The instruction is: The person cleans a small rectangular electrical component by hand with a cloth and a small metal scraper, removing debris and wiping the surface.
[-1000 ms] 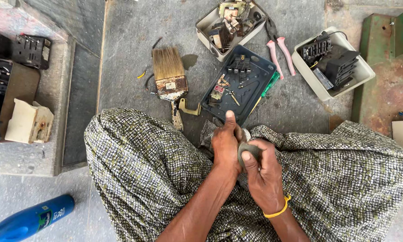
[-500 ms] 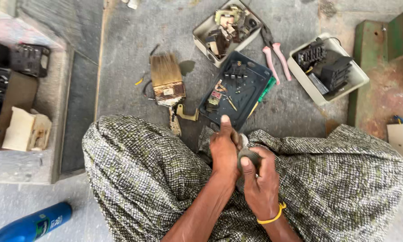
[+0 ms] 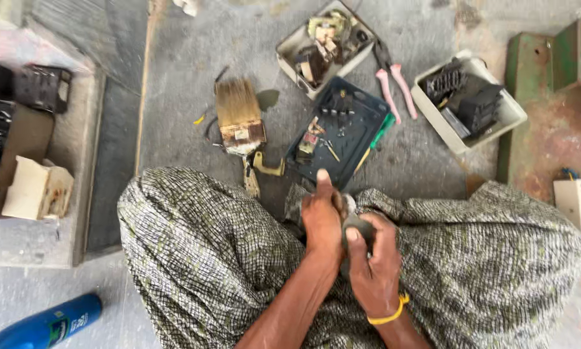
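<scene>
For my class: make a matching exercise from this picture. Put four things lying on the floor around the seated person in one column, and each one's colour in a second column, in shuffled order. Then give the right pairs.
Things
1. Pliers handles
2. Spray can
3. Wristband on the right hand
4. Flat tray with small parts

Colours
A. Yellow
B. Dark navy
C. Pink
D. Bright blue

Right pairs: 1-C, 2-D, 3-A, 4-B
</scene>
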